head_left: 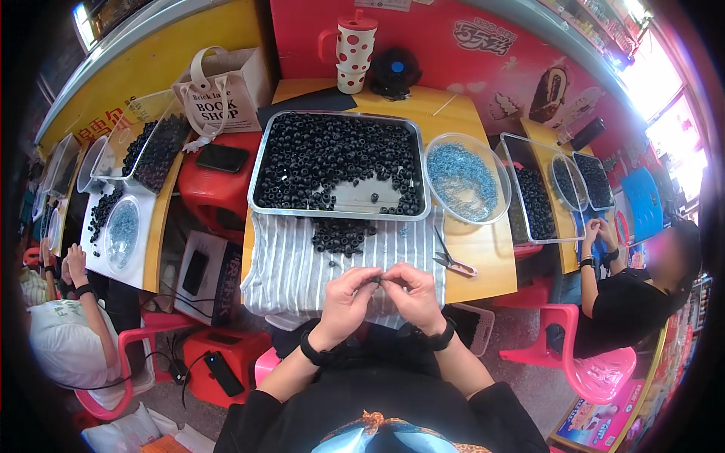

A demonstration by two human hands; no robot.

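My left hand (347, 303) and my right hand (411, 298) meet over the near edge of a grey-and-white striped cloth (283, 260). The fingertips of both are pinched around one small black round piece (376, 279), mostly hidden by the fingers. Ahead of them lies a loose heap of black round pieces with holes (343, 235). Beyond it, a metal tray (340, 214) holds many more, with part of its bottom bare. A round clear tub (498, 215) of small pale-blue pieces stands to the right. Small scissors (455, 263) with pink handles lie right of my hands.
At the back of the wooden table (483, 260) stand a red-dotted tumbler (355, 57) and a small black fan (394, 73). Red stools at left carry phones (222, 157) and a canvas bag (226, 90). People work at tables on both sides, near pink chairs (600, 374).
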